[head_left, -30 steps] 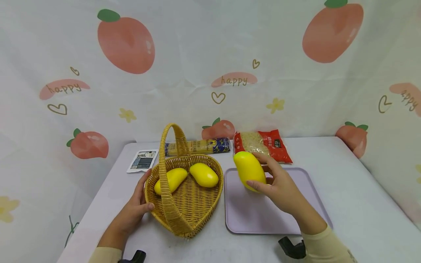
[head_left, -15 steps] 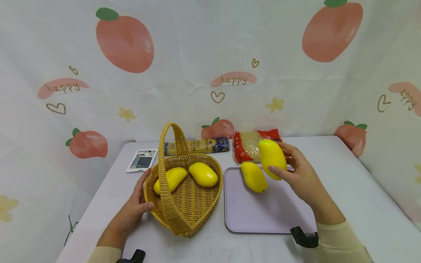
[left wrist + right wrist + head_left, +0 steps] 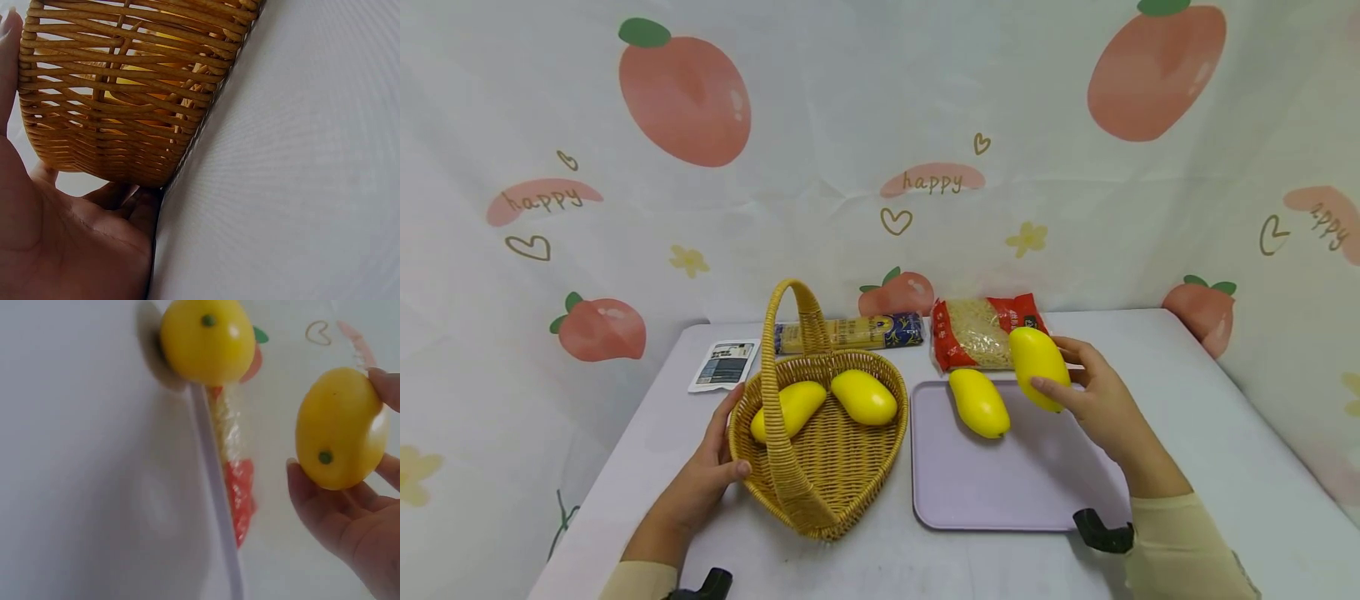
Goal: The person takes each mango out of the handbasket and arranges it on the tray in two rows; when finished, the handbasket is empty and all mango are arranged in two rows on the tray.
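My right hand holds a yellow mango between thumb and fingers, above the lilac tray. In the right wrist view this mango is apart from the tray. Another mango lies at the tray's back left. On the left, my left hand grips the side of a wicker basket, its thumb at the rim. Inside the basket rest two more mangoes, one at the back right and one partly hidden by the handle. The left wrist view shows the woven wall near the palm.
Behind the tray lies a red and clear bag of pasta. A long pack of noodles is behind the basket, and a white pouch lies to its left. A printed cloth hangs at the table's back edge.
My right hand has carried its mango rightward over the tray, bringing the mango lying there into sight. My left hand and the basket have stayed in place.
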`<action>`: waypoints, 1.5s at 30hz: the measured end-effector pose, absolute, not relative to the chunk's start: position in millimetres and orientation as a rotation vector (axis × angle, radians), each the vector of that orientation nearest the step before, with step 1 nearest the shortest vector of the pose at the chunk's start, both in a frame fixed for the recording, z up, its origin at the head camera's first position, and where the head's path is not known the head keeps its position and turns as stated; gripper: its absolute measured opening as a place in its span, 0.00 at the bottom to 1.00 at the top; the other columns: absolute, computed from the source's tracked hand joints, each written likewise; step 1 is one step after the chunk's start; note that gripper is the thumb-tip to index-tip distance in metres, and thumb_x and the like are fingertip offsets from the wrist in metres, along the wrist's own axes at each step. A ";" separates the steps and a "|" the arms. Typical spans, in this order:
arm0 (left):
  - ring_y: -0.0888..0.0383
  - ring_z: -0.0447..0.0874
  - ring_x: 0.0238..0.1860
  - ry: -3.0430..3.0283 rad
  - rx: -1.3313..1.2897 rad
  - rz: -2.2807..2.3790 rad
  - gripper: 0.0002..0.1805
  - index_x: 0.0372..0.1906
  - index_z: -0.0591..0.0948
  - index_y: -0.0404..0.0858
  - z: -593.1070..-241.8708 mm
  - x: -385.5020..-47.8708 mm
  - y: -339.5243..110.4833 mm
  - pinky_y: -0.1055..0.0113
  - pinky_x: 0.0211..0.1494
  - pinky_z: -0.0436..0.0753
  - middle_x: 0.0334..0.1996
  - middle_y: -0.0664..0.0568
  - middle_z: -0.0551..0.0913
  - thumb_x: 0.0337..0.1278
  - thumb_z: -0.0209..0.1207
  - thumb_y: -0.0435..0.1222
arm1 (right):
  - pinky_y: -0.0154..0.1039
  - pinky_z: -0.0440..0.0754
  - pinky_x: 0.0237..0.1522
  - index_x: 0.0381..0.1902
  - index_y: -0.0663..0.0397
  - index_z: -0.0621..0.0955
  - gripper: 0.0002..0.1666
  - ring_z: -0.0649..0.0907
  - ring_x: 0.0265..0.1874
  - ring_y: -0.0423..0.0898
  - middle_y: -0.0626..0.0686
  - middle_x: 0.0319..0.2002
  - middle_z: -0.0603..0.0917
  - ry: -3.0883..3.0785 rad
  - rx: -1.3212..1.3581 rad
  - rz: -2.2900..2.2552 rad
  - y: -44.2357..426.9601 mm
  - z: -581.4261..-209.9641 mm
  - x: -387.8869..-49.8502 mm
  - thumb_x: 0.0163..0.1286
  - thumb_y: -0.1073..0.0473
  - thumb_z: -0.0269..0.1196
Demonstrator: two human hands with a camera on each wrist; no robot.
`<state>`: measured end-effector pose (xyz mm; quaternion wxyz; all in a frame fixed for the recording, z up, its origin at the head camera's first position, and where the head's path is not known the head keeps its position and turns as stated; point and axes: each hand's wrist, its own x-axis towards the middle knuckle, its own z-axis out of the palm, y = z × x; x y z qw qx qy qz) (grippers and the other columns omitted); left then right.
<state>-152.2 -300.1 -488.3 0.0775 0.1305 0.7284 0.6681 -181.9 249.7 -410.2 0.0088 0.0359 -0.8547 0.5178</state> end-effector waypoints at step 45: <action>0.50 0.45 0.84 2.192 0.389 1.989 0.60 0.91 0.43 0.61 -487.5 -151.6 -300.3 0.77 0.71 0.62 0.89 0.46 0.38 0.69 0.73 0.41 | 0.75 0.70 0.67 0.84 0.66 0.58 0.53 0.67 0.68 0.76 0.78 0.75 0.62 -3.037 -0.209 1.489 264.2 -437.3 -194.7 0.80 0.38 0.65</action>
